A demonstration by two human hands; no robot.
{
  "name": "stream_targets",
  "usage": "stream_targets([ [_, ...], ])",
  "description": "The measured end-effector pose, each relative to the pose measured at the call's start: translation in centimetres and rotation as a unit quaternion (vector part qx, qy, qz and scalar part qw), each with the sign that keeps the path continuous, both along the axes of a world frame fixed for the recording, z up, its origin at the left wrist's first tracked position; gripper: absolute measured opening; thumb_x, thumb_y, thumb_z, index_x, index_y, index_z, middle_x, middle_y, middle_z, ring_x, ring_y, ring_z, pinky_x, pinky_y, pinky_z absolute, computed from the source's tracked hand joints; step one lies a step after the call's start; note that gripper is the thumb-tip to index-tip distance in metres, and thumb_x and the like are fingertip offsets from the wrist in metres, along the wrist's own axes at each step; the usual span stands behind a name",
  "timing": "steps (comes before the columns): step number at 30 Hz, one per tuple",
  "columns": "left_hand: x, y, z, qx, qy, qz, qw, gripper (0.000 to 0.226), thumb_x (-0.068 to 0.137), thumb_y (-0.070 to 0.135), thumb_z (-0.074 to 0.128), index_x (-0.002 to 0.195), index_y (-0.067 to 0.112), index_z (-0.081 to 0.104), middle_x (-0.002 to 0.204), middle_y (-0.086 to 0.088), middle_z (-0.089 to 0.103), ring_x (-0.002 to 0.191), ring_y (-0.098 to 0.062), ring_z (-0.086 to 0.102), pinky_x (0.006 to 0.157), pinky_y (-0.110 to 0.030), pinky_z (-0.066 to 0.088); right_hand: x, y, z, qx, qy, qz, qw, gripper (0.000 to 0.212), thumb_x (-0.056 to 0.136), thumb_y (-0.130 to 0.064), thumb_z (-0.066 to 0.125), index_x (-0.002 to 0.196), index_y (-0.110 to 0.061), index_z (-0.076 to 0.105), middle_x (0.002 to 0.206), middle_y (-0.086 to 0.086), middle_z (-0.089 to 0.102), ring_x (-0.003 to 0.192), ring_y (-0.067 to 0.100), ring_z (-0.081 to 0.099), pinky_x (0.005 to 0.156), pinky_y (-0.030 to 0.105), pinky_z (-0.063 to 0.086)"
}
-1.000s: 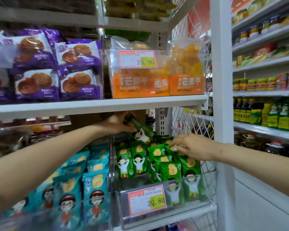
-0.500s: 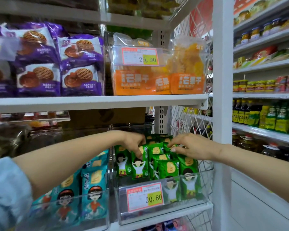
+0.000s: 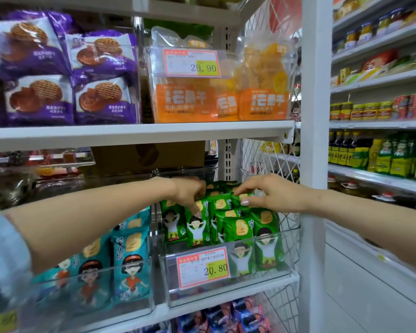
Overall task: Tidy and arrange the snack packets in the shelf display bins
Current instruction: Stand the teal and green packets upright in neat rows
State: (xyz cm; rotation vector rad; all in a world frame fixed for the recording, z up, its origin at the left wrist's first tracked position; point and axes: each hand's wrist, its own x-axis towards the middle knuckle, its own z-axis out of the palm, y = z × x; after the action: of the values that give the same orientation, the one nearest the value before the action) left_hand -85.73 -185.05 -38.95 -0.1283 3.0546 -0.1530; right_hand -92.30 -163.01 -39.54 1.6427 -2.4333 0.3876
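Several green snack packets (image 3: pixel 237 230) stand upright in a clear plastic bin (image 3: pixel 286 265) with a 20.80 price tag, on the lower shelf. My left hand (image 3: pixel 190 192) reaches in from the left and pinches the top of a green packet (image 3: pixel 197 227) in the second column. My right hand (image 3: pixel 271 193) comes from the right, its fingers curled on the top of a green packet (image 3: pixel 243 197) further back in the bin. The rear packets are partly hidden by both hands.
A clear bin of teal snack packets (image 3: pixel 130 255) sits left of the green bin. Above are purple biscuit packs (image 3: pixel 103 99) and orange dried-fruit bags (image 3: pixel 262 102). A white upright post (image 3: pixel 312 164) and wire mesh side bound the shelf on the right; bottles fill another shelf beyond.
My left hand came down from under the upper shelf with a green packet and set it into the row. My right hand stayed on the packets at the back.
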Motion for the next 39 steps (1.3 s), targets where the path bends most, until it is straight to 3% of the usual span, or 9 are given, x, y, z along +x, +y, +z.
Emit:
stream_targets([
  [5, 2.3, 2.0, 1.8, -0.013, 0.111, -0.050, 0.992, 0.060, 0.083, 0.041, 0.066, 0.130, 0.013, 0.043, 0.128, -0.004, 0.053, 0.112, -0.021, 0.052, 0.083, -0.025, 0.039, 0.3, 1.4, 0.5, 0.029, 0.037, 0.005, 0.999, 0.036, 0.087, -0.028, 0.065, 0.122, -0.023, 0.060, 0.123, -0.005, 0.058, 0.111, 0.010, 0.053, 0.100, 0.034, 0.041],
  [7, 3.0, 3.2, 2.1, 0.044, 0.159, -0.107, 0.981, 0.046, 0.083, 0.037, 0.067, 0.118, 0.013, 0.052, 0.116, -0.002, 0.059, 0.105, -0.018, 0.056, 0.081, -0.024, 0.042, 0.3, 2.0, 0.6, 0.082, 0.089, -0.011, 0.993, 0.042, 0.086, -0.031, 0.066, 0.126, -0.027, 0.056, 0.125, -0.005, 0.055, 0.117, 0.012, 0.048, 0.101, 0.035, 0.039],
  [10, 4.0, 5.3, 1.7, 0.164, 0.100, -0.142, 0.971, 0.030, 0.083, 0.034, 0.068, 0.105, 0.015, 0.059, 0.099, 0.001, 0.065, 0.095, -0.014, 0.061, 0.073, -0.017, 0.046, 0.6, 2.2, 0.9, 0.134, 0.119, -0.036, 0.983, 0.054, 0.082, -0.038, 0.069, 0.132, -0.028, 0.051, 0.127, -0.004, 0.054, 0.120, 0.015, 0.045, 0.098, 0.033, 0.039],
  [16, 2.9, 7.4, -0.8, 0.073, 0.019, -0.153, 0.985, 0.052, 0.081, 0.043, 0.067, 0.122, 0.012, 0.056, 0.116, -0.003, 0.061, 0.099, -0.014, 0.056, 0.086, -0.024, 0.044, 0.4, 1.8, 0.6, 0.188, 0.142, -0.055, 0.970, 0.063, 0.078, -0.046, 0.069, 0.134, -0.028, 0.048, 0.122, 0.000, 0.061, 0.110, 0.022, 0.055, 0.088, 0.030, 0.041],
  [21, 2.8, 8.1, -1.2, 0.059, -0.002, -0.141, 0.988, 0.059, 0.084, 0.041, 0.066, 0.131, 0.011, 0.047, 0.127, -0.005, 0.055, 0.108, -0.019, 0.054, 0.094, -0.031, 0.045, -0.2, 1.7, 0.3, 0.196, 0.158, -0.063, 0.966, 0.065, 0.076, -0.053, 0.067, 0.134, -0.031, 0.049, 0.126, -0.002, 0.060, 0.112, 0.023, 0.053, 0.097, 0.037, 0.040],
  [26, 4.2, 6.8, 0.9, 0.099, -0.018, -0.105, 0.989, 0.060, 0.082, 0.039, 0.068, 0.131, 0.015, 0.044, 0.116, -0.003, 0.051, 0.097, -0.016, 0.052, 0.080, -0.025, 0.043, -0.7, 1.7, 0.1, 0.204, 0.165, -0.065, 0.963, 0.066, 0.075, -0.059, 0.065, 0.134, -0.033, 0.048, 0.128, -0.005, 0.059, 0.112, 0.024, 0.051, 0.099, 0.042, 0.038],
  [32, 5.6, 2.7, 3.0, 0.139, -0.091, -0.028, 0.986, 0.047, 0.084, 0.028, 0.067, 0.124, 0.021, 0.043, 0.114, 0.001, 0.051, 0.103, -0.019, 0.053, 0.084, -0.029, 0.045, -0.6, 1.5, 0.1, 0.208, 0.172, -0.069, 0.960, 0.067, 0.076, -0.059, 0.063, 0.136, -0.035, 0.045, 0.125, -0.003, 0.061, 0.112, 0.024, 0.051, 0.102, 0.040, 0.035],
  [36, 5.4, 0.7, 3.0, 0.083, -0.086, 0.019, 0.993, 0.050, 0.083, 0.028, 0.068, 0.125, 0.013, 0.045, 0.109, 0.004, 0.049, 0.100, -0.014, 0.049, 0.071, -0.019, 0.041, -0.1, 1.5, 0.3, 0.209, 0.179, -0.070, 0.959, 0.066, 0.078, -0.057, 0.063, 0.136, -0.033, 0.044, 0.124, -0.004, 0.061, 0.110, 0.021, 0.050, 0.103, 0.036, 0.032],
  [39, 4.8, -0.2, 2.8, 0.046, -0.078, 0.047, 0.995, 0.056, 0.082, 0.030, 0.069, 0.129, 0.013, 0.043, 0.124, -0.004, 0.051, 0.103, -0.015, 0.048, 0.082, -0.025, 0.039, 0.0, 1.5, 0.2, 0.210, 0.180, -0.071, 0.958, 0.066, 0.077, -0.058, 0.063, 0.136, -0.034, 0.044, 0.124, -0.004, 0.061, 0.109, 0.021, 0.050, 0.102, 0.036, 0.032],
])
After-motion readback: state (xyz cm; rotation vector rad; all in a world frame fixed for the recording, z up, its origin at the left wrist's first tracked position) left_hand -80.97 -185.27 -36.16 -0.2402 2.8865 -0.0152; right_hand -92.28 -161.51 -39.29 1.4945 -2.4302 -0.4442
